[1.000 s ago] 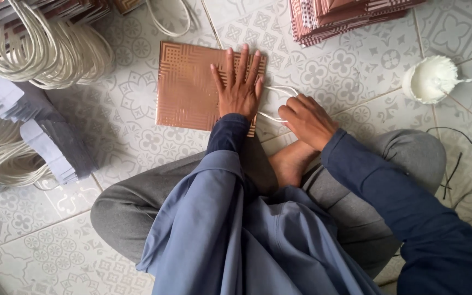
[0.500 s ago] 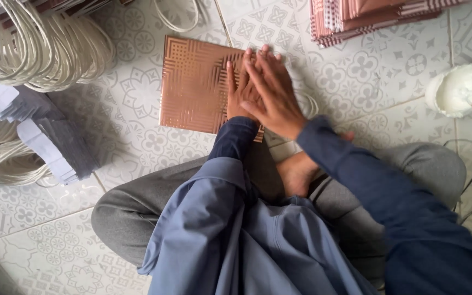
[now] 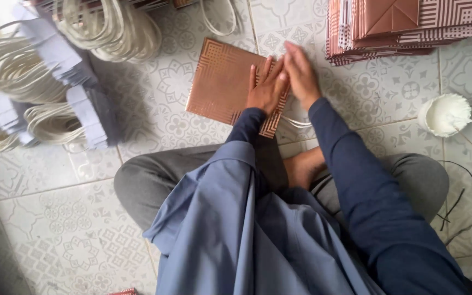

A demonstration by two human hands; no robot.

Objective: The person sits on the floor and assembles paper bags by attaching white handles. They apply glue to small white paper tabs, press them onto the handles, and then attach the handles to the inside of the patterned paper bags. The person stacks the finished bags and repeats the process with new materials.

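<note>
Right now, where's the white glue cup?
Head view, far right: the white cup sits on the tiled floor, below the stack of patterned sheets and right of the right hand, untouched.

Flat copper-brown patterned paper bag [image 3: 220, 84], lying on tiled floor, slightly rotated, right edge under hands

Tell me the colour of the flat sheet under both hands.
Copper-brown sheet, pale line pattern; head view.

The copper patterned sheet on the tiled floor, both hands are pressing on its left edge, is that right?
Not quite. The head view shows both hands, left hand and right hand, pressing on the right edge of the copper patterned sheet, not the left. It does lie on the tiled floor.
</note>
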